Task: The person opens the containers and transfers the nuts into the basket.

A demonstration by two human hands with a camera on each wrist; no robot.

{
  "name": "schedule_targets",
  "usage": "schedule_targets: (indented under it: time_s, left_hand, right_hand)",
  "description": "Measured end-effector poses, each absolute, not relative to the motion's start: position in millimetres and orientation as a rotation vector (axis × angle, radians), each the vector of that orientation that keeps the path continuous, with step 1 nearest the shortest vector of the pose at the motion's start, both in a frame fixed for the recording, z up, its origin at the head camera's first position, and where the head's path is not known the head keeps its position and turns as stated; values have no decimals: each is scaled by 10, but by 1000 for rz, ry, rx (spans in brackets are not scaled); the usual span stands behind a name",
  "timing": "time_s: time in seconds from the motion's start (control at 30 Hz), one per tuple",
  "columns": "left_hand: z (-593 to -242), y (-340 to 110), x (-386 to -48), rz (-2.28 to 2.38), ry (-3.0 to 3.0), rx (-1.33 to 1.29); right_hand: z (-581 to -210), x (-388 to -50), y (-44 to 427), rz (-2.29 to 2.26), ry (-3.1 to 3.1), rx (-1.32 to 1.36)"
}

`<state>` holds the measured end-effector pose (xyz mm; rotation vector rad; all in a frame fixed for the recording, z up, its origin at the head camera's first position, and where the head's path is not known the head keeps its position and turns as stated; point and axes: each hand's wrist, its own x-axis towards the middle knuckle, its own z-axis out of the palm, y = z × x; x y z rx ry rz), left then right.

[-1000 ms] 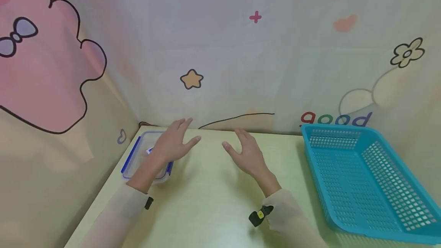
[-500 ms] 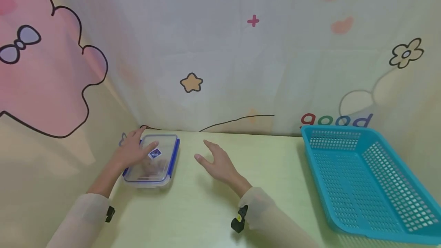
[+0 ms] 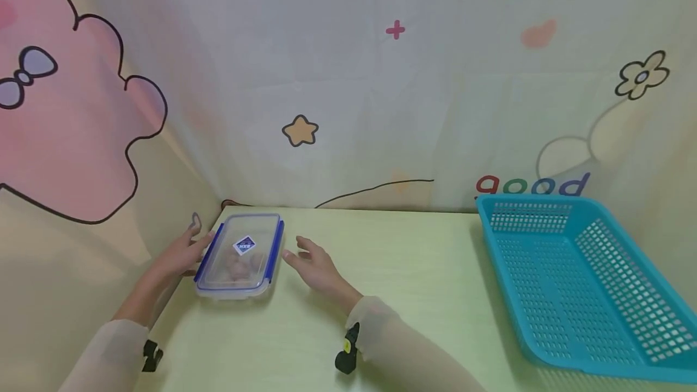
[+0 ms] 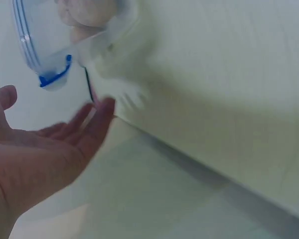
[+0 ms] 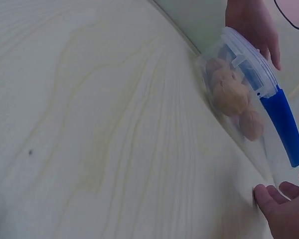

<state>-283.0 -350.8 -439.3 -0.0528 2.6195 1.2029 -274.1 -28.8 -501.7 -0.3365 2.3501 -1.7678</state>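
Note:
A clear lidded box (image 3: 239,265) with blue side clips and a blue and white label lies at the table's left side. Through its wall, several round brown items (image 5: 230,97) show in the right wrist view. My left hand (image 3: 176,257) is at the box's left edge, fingers loosely spread; in the left wrist view that hand (image 4: 45,154) has a gap to the box (image 4: 55,40). My right hand (image 3: 318,270) is just right of the box, fingers relaxed, holding nothing; the right wrist view shows the hand (image 5: 286,204) near the blue clip (image 5: 284,127).
A blue perforated basket (image 3: 585,295) stands on the right of the pale table (image 3: 403,271). A printed curtain (image 3: 348,89) hangs behind the table and another printed surface (image 3: 71,138) rises along its left side.
My left hand has gone from over the box to its left side and lower. My right hand has moved left, close to the box's right side. The box looks unmoved.

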Motion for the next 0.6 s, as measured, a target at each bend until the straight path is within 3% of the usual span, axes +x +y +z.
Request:
schedule_targets:
  time_s: [0.27,0.6]
  left_hand:
    - [-4567,-3640,-2819,1366,2421,-81]
    - [-4668,-3591,-2859,1408,2373,-159]
  right_hand:
    - [-5037,-2693,-574,-1829,2260,-231]
    - [-5055,-2651,-650,-1879,2150,-287]
